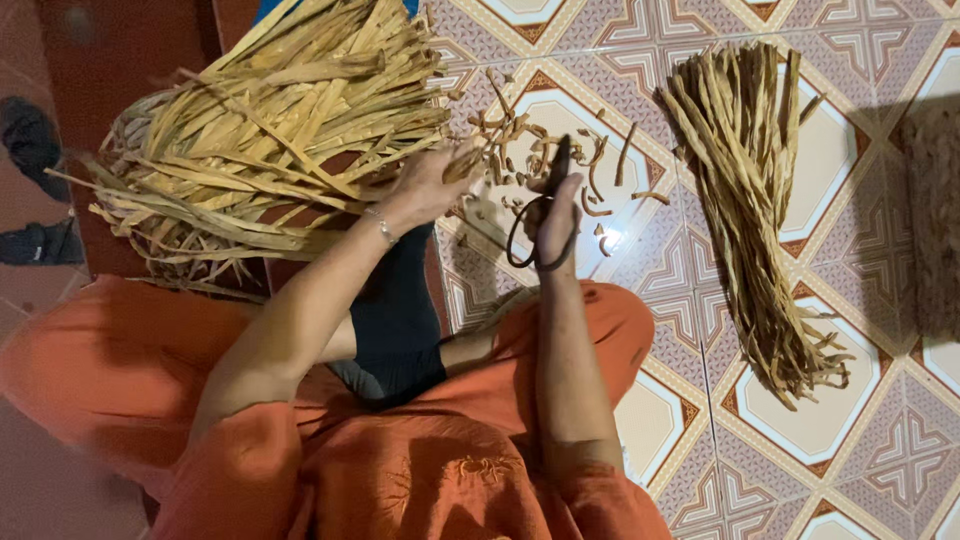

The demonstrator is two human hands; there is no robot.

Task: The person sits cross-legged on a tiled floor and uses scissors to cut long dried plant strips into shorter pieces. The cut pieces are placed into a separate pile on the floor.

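Right hand (553, 215) is closed around dark scissors (545, 215) above cut scraps (560, 160) on the tiled floor (860, 440); left hand (432, 185) grips dried straw strips (280, 130) beside them.

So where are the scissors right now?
The scissors are in the right hand, mid-picture, above the small cut scraps on the tiled floor.

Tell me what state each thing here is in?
Left hand: closed on strip ends.
Right hand: gripping black scissors, blades up.
Loose flat straw strips: piled, untwisted.
Twisted straw cords: bundled, lying on tiled floor.
Cut scraps: scattered.
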